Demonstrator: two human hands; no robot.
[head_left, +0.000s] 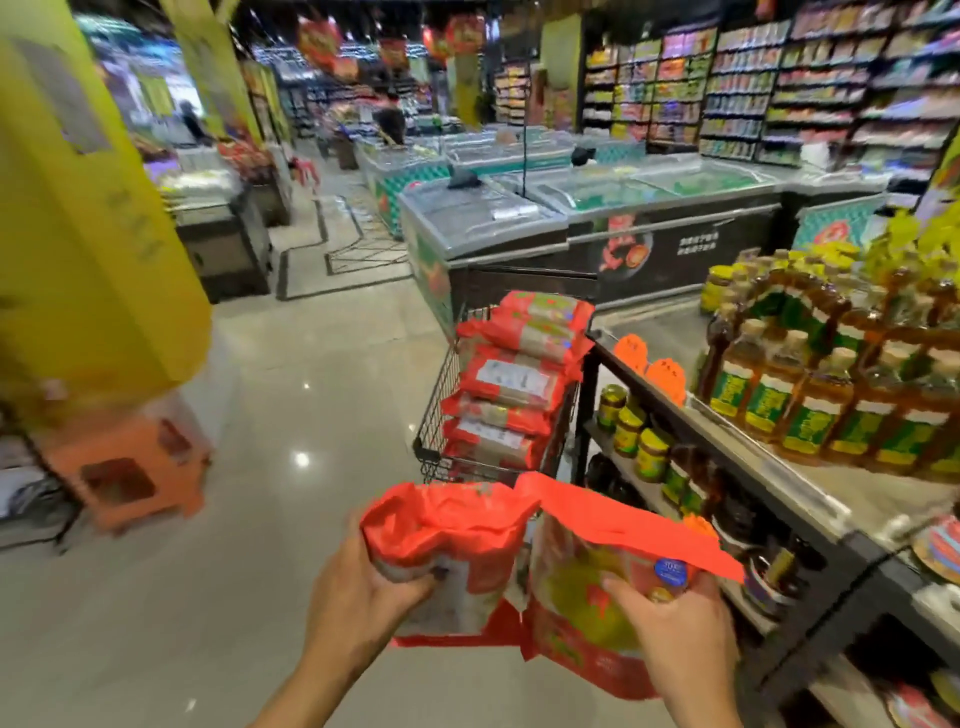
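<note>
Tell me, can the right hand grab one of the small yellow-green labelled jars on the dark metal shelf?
Probably not yet: the right hand grips a red plastic packet, so it is full. The small yellow-green labelled jars stand near, nothing in front; it would need to free itself first.

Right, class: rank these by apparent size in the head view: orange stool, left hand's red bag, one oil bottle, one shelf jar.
1. Red bag in the left hand and orange stool: these look alike, and the bag's nearness inflates it.
2. Oil bottle.
3. Jar.
</note>
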